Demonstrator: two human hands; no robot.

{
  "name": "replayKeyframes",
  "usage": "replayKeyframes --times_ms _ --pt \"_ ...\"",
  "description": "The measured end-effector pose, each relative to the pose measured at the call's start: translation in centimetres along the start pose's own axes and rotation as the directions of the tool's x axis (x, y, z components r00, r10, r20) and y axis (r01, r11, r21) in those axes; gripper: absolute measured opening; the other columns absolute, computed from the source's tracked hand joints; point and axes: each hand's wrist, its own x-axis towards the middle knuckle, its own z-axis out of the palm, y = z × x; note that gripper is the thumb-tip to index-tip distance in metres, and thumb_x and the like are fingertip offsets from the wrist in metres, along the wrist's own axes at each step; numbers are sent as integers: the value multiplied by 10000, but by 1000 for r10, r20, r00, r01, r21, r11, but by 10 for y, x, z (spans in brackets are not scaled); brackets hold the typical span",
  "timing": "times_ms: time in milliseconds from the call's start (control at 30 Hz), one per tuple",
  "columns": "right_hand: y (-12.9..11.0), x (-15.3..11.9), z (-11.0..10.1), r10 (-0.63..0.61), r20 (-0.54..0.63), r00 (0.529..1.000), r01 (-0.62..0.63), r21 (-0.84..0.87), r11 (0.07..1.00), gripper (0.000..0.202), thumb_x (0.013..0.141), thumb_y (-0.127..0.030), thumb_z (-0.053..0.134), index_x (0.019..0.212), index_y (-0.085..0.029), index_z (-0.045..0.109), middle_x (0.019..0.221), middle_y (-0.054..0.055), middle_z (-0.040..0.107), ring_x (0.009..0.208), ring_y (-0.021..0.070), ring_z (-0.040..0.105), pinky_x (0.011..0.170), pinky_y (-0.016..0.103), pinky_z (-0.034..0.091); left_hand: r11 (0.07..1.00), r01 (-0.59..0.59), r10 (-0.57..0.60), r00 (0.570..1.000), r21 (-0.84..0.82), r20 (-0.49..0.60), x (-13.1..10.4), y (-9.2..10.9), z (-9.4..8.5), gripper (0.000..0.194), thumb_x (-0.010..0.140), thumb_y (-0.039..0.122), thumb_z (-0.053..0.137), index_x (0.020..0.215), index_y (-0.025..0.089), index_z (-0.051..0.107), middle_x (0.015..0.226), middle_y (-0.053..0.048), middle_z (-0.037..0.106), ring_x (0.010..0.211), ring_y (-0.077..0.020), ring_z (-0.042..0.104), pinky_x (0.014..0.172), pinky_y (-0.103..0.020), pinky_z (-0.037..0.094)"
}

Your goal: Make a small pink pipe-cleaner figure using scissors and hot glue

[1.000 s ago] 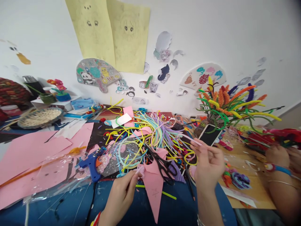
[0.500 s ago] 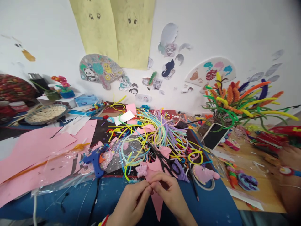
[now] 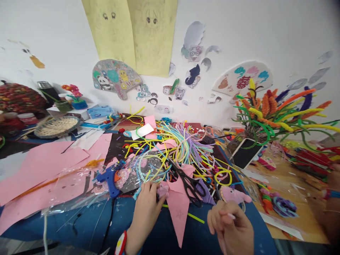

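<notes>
My left hand (image 3: 147,202) rests at the near edge of the craft pile. Its thumb and fingers are apart, the thumb against a small fuzzy pink piece (image 3: 163,191). Beside it lies a pointed sheet of pink paper (image 3: 179,212) with a star drawn faintly on it. A yellow-green pipe cleaner (image 3: 196,217) sticks out from under the paper. My right hand (image 3: 231,226) is raised on the right with fingers curled together, and a tiny pink bit shows at the fingertips; what it is I cannot make out. Black scissors (image 3: 187,182) lie between the hands.
A blue glue gun (image 3: 113,180) and pink paper sheets (image 3: 53,166) lie left. Pastel pipe cleaners (image 3: 190,141) are heaped behind. A pink plush shape (image 3: 233,194) sits near my right hand. Another person's arm (image 3: 333,198) is at the far right.
My hands were together, pinching over the pink paper. They have parted: the left moved left to the fuzzy piece, the right moved off to the right. The pipe cleaner under the paper now shows.
</notes>
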Motion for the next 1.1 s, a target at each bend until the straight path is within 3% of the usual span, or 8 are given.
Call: replayKeyframes --times_ms 100,167,333,433,567,767,900,1100 --pt "-3 0 -1 -144 79 986 164 -396 904 77 837 -254 668 778 -253 718 571 -11 593 485 113 551 464 212 438 987 8 -8 1000 -157 3 1 1 -2 114 878 247 543 796 184 591 788 -34 620 757 -212 603 679 -332 501" --pt "-1 1 3 -134 172 976 208 -558 803 109 836 -226 651 822 -259 754 659 16 669 565 141 618 527 224 487 958 59 -48 998 -282 46 1 4 -9 136 896 251 515 827 182 610 786 -35 649 714 -192 616 644 -301 499" --pt "7 -4 15 97 290 952 139 -695 706 244 902 -320 546 1012 -246 750 517 -16 630 459 142 602 493 215 501 842 89 -6 988 -533 155 -6 15 -32 219 916 317 506 936 187 680 937 -66 727 854 -202 666 759 -293 524" --pt "8 -14 19 134 263 955 108 -735 669 320 930 -362 483 1108 -223 709 723 43 719 699 194 692 671 258 550 794 75 57 979 -603 196 -16 20 -40 287 950 328 439 987 183 684 918 -67 720 815 -185 662 739 -272 528" --pt "7 -30 25 222 250 943 8 -681 732 356 957 -345 416 1235 -207 590 757 38 700 718 173 675 709 246 530 748 87 83 971 -658 223 -33 27 -46 231 939 301 472 1038 195 652 945 -53 696 794 -161 638 712 -245 517" --pt "10 -60 34 284 141 949 -190 -463 866 263 906 -439 519 874 -197 617 630 -5 606 546 119 539 513 188 423 621 202 58 951 -757 302 -61 37 -52 150 904 332 555 911 183 577 718 16 584 606 -109 562 554 -196 477" --pt "11 -75 35 369 79 926 -334 -287 898 290 857 -473 589 827 -186 622 610 -39 505 446 65 371 404 174 289 666 151 57 966 -731 252 -76 42 -54 136 901 309 565 866 180 586 720 13 578 620 -107 552 561 -196 463" --pt "8 -94 36 497 92 863 -498 -4 867 331 797 -488 668 752 -166 605 566 -69 400 447 39 237 412 173 201 732 49 87 983 -680 165 -92 50 -53 97 901 258 560 857 181 600 770 0 620 669 -115 582 611 -201 470"
